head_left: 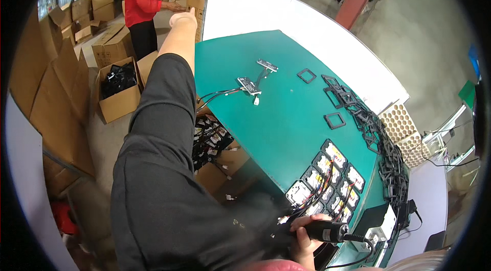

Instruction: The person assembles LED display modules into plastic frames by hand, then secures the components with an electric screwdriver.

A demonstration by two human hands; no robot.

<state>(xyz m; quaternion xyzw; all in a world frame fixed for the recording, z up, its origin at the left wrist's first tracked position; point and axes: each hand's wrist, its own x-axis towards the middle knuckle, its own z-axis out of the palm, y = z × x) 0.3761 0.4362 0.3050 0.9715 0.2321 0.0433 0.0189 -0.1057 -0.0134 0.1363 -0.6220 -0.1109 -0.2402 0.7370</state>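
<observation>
My left arm, in a black sleeve, stretches far forward past the left edge of the green table (245,127). At its end my left hand (184,19) is raised with the fingers curled in and one digit pointing up; nothing shows in it. Near the bottom my right hand (306,239) is wrapped round a black corded electric screwdriver (327,231). Just beyond it lie several black frames (328,164) with white-and-yellow inserts and bundled wires. Farther off, two small circuit boards (249,85) (267,65) with trailing wires rest on the table.
Empty black frames (371,127) are heaped along the table's right edge, beside a white barrier (302,20) and a honeycomb tray (399,121). A box of wired parts (208,143) stands below the left edge. A person in red (143,0) stands near cardboard boxes (115,46).
</observation>
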